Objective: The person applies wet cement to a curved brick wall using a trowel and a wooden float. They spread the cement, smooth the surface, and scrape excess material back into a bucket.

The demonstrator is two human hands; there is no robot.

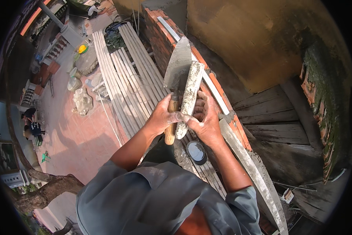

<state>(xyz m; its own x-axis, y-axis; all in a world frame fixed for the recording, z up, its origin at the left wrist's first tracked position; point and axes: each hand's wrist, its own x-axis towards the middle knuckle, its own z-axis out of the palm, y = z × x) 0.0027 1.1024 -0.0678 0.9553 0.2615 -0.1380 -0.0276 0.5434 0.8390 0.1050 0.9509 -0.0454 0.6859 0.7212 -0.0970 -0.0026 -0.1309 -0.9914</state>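
My left hand (162,115) is closed around the wooden handle of a pointed trowel (180,66). The trowel's grey, mortar-smeared blade points away from me. Right beside the trowel handle, my right hand (206,121) grips a narrow mortar-crusted bar (190,98), tilted with its far end to the right. The bar overlaps part of the blade's right edge. Both thumbs meet near the bar's lower part, and grey residue coats the fingers. Below the hands, a small round dark container (196,152) with pale grey contents rests on the planks.
A brick wall (156,27) runs diagonally on my right, with a white straight strip (217,94) along its top. A long grey board (250,168) lies nearer. Long pale poles (117,78) stretch out at left. Beyond are a yellow helmet (82,49), sacks (82,102) and other people (34,127).
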